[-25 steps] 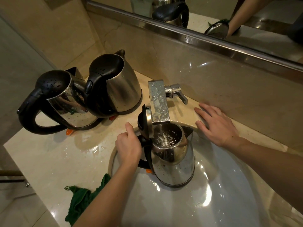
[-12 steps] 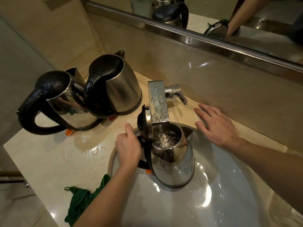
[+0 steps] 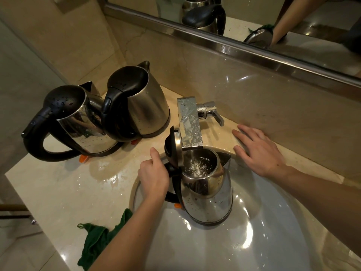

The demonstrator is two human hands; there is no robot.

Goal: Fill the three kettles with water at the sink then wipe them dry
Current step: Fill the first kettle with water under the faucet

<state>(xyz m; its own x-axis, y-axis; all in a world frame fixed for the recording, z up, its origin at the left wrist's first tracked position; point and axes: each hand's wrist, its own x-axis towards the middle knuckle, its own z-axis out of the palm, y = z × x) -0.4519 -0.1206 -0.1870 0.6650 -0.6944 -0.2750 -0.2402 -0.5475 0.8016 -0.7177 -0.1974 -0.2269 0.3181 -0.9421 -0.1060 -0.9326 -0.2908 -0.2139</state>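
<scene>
Left hand (image 3: 154,175) wrapped round black handle (image 3: 171,195) of open kettle (image 3: 209,196), thumb up. Kettle stands upright in sink (image 3: 263,241) just right of that hand, mouth directly under faucet spout (image 3: 190,124), water (image 3: 197,165) running in. Right hand (image 3: 259,153) flat on counter (image 3: 68,192), fingers straight, holding nothing. Tap lever (image 3: 214,114) sits just beyond its fingertips, up-left, so this hand looks nearer for shutting off.
</scene>
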